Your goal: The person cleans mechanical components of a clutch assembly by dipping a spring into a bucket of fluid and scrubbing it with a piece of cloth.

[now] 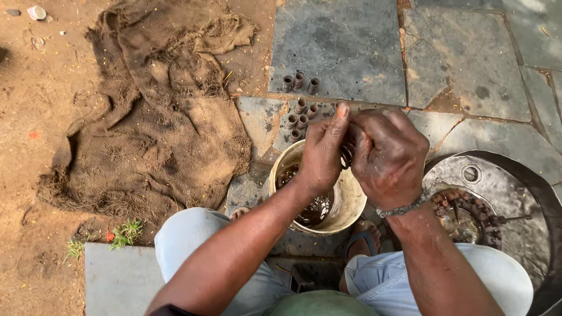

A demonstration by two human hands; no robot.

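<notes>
Above the dirty bucket [351, 202] we see both hands meet: left hand [324, 153] pinched on a small coil spring [346, 155], thumb up; right hand [387, 155] curled round it, knuckles up. More springs [300, 114] stand on the stone floor [351, 52] beyond.

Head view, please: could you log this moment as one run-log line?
left hand + right hand: gripping coil spring | below: bucket, dark liquid | behind: springs on stone

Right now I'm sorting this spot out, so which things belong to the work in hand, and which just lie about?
In use:
left hand
right hand
spring
bucket
springs on the slab

Lying about:
burlap sack
round metal pan
</notes>
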